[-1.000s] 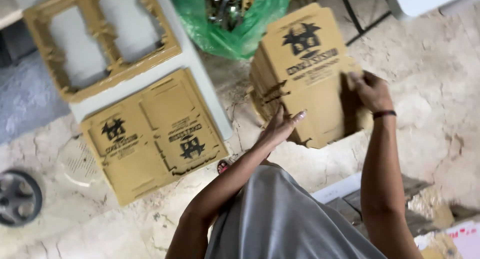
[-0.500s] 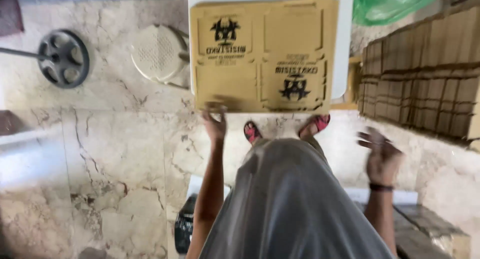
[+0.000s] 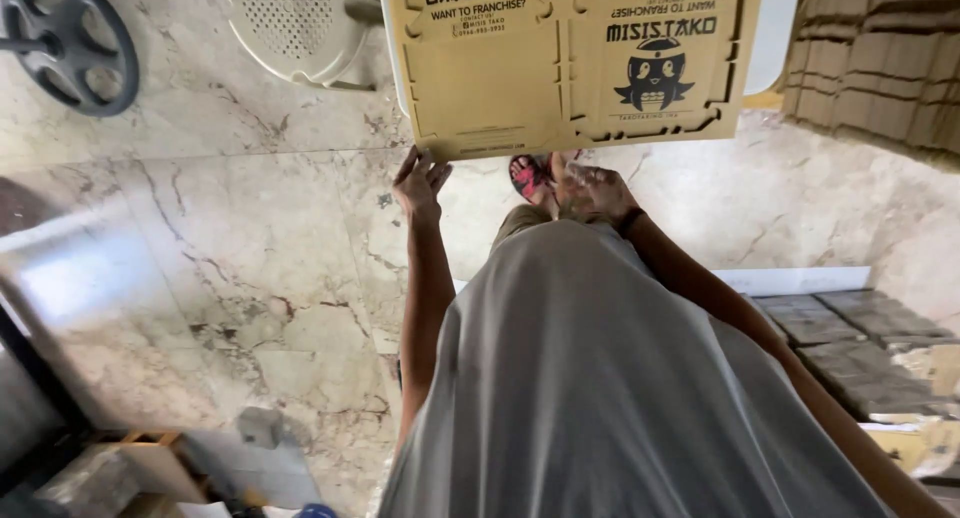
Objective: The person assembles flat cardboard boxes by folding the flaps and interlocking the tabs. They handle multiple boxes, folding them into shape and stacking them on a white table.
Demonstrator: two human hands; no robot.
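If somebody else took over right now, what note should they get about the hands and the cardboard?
Left hand: open, fingers at the near edge of the flat die-cut cardboard sheet, just touching it by the look of it.
Right hand: blurred, just under the same edge; contact cannot be told.
The sheet lies printed side up on a white table. A stack of like cardboard stands to the right.
Done: sheet is flat on the table. Left: no panel is pressed out or folded yet.

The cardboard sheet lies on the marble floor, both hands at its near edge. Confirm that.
Not the floor: the head view shows the cardboard sheet lying on a white table, overhanging it. The left hand and right hand are at its near edge.
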